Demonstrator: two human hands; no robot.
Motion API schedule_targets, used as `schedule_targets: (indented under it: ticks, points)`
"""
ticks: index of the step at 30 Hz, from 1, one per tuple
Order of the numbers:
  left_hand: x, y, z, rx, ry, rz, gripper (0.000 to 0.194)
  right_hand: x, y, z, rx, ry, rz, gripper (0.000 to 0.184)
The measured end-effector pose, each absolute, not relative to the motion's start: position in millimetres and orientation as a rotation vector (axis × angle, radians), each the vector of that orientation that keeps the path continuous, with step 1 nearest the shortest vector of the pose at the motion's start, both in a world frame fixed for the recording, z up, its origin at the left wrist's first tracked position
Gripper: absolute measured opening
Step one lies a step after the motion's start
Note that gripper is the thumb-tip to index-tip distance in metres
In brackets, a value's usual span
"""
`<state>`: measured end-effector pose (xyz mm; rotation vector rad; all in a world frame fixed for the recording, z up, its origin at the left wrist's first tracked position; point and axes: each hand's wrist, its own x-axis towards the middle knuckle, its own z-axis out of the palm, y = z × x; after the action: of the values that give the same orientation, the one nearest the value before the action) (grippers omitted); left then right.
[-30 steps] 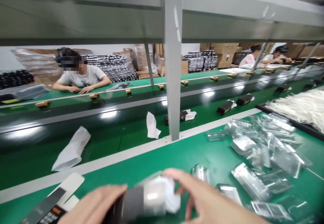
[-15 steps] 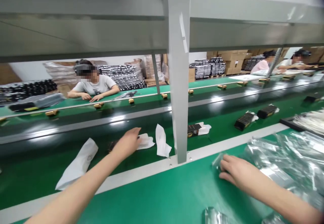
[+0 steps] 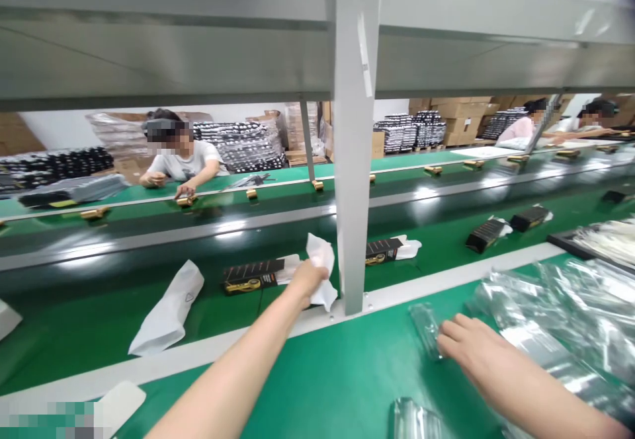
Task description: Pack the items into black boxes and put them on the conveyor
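My left hand [image 3: 311, 278] reaches over the belt beside the grey post, its fingers closed on a white pouch [image 3: 320, 250]. Just left of it lies a black box [image 3: 253, 275] with a gold picture and an open white end flap. Farther left is another white pouch [image 3: 169, 310] with a small printed mark. On the near green bench, my right hand [image 3: 466, 341] has its fingers curled against the end of a clear plastic insert [image 3: 424, 328]; the fingertips are partly hidden. A second clear plastic insert [image 3: 415, 419] lies at the bench's front.
A pile of clear plastic pieces [image 3: 555, 313] covers the bench's right side. The grey post [image 3: 353, 161] stands between my hands, below a wide overhead beam [image 3: 173, 62]. More black boxes [image 3: 489, 233] lie on the belt. A co-worker [image 3: 183, 155] sits across, touching a gold piece [image 3: 186, 201].
My left hand has moved right, from above the black box to the white pouch, and closed on it. My right hand stays by the clear insert. The co-worker's hand has reached a gold piece.
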<state>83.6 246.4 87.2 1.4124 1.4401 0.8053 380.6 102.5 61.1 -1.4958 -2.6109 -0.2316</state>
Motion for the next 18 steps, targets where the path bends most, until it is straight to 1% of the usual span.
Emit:
schedule_targets:
  ticks: [3, 5, 7, 10, 14, 16, 18]
  points:
    - [65, 215, 102, 1.177, 1.339, 0.849, 0.025, 383, 103, 78, -1.556, -2.584, -0.202, 0.030]
    - [53, 186, 108, 1.052, 1.294, 0.892, 0.024, 378, 101, 81, -1.607, -2.555, -0.203, 0.025]
    - [45, 157, 109, 0.942, 1.271, 0.928, 0.018, 367, 97, 77, -1.659, -2.531, -0.231, 0.018]
    - [37, 118, 105, 0.783, 1.252, 0.959, 0.030, 345, 91, 62, -1.736, -2.510, -0.328, 0.009]
    - [33, 80, 108, 0.428, 1.167, 1.039, 0.040, 335, 86, 48, -1.771, -2.480, -0.407, 0.023]
    - [32, 64, 114, 0.313, 1.104, 1.041, 0.046, 338, 84, 47, -1.762, -2.452, -0.386, 0.021]
    - [31, 50, 119, 0.302, 1.078, 1.024, 0.045, 342, 83, 47, -1.746, -2.424, -0.336, 0.019]
